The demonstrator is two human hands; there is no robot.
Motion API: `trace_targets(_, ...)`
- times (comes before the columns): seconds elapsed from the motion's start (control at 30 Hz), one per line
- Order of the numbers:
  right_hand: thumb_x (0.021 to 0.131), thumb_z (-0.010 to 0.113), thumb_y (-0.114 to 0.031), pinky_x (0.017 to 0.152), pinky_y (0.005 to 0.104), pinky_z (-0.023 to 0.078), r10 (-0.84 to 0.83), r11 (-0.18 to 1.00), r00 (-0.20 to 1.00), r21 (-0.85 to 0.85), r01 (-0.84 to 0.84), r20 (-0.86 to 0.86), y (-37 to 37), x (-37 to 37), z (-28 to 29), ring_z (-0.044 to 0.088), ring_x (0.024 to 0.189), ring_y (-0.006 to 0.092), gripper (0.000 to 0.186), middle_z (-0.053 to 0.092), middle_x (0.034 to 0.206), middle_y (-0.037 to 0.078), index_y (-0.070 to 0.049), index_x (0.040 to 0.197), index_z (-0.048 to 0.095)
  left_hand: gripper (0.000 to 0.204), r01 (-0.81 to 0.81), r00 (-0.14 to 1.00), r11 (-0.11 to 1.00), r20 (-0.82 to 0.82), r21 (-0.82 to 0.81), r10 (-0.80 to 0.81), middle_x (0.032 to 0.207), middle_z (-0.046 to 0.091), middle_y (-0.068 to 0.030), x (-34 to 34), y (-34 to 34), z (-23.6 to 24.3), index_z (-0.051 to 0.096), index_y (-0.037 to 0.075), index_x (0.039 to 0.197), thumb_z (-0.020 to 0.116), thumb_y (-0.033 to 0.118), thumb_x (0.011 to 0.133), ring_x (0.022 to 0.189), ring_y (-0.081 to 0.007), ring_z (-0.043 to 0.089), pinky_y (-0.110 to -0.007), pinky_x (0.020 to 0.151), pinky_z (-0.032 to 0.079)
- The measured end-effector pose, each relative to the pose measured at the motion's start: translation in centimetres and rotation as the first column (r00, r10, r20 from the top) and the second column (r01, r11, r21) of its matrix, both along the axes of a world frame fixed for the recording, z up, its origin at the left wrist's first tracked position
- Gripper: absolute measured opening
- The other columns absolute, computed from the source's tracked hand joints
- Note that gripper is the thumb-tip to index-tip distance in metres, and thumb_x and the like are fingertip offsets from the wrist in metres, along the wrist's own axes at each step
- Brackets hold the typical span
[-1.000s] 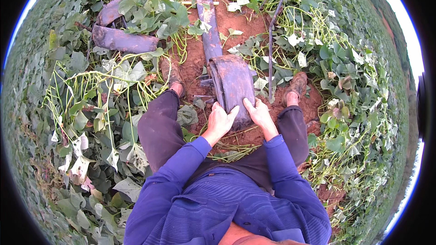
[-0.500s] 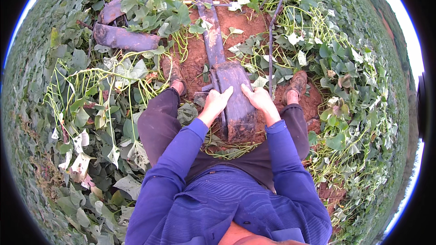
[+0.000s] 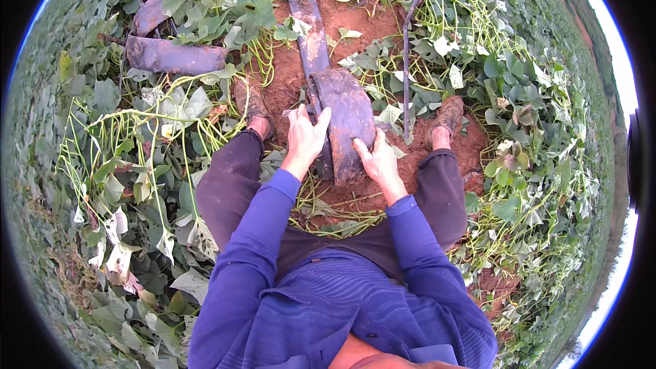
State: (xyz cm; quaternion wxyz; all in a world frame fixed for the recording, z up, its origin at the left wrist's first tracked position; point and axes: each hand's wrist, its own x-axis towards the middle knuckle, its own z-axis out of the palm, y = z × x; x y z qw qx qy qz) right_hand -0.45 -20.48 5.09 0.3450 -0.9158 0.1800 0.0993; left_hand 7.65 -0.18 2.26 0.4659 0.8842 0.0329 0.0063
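A thick coil of flat, dark plastic strip (image 3: 347, 120), smeared with red mud, stands between my spread legs. My left hand (image 3: 306, 138) grips its left side, thumb pointing up along the coil and fingertips partly out of sight. On the lower right, my right hand (image 3: 376, 167) holds the coil with thumb and fingers on its surface and edge. A long flat length of the same material (image 3: 304, 17) runs from behind the coil over the soil toward the top of the view. Small pieces near my left fingers are too hidden to identify.
More muddy dark pieces (image 3: 174, 55) lie among leaves at upper left. A thin dark rod or pipe (image 3: 410, 34) lies right of the coil. Leafy vines (image 3: 512, 178) surround the red soil (image 3: 365, 17). My shoes (image 3: 447, 123) rest either side.
The coil first came toward me, then moved back up the view. My left hand has risen to its left side; my right hand has shifted lower on it from half a second ago.
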Motion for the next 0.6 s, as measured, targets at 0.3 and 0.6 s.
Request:
trace_targets(0.3,0.095,0.068,-0.056,0.099,0.0490,0.053,0.030,0.986,0.988,0.157,-0.054,0.155,-2.4,8.1,-3.4,0.067,0.118,0.0440,0.086,0.067,0.124,0.034,0.010,0.144,0.045,0.108,0.122,0.958,0.976,-0.237,-0.181,-0.164,0.142,0.059,-0.0264,-6.8,-2.6,-2.5,0.044,-0.007,0.148,0.093,0.050,0.071,0.132,-0.0378,0.059,-0.043,0.112,0.047)
trace_targets(0.6,0.092,0.079,-0.034,0.105,0.0382,0.051,-0.138,0.818,0.981,0.574,0.037,0.134,-4.9,0.3,-12.7,0.066,0.123,0.0265,0.073,0.068,0.133,0.020,0.004,0.147,0.051,0.058,-0.020,0.987,0.961,-0.157,-0.277,-0.025,0.112,0.075,-0.0191,-5.7,-3.7,-4.4,0.065,-0.002,0.122,0.087,0.035,0.084,0.105,-0.0325,0.073,-0.041,0.093,0.055)
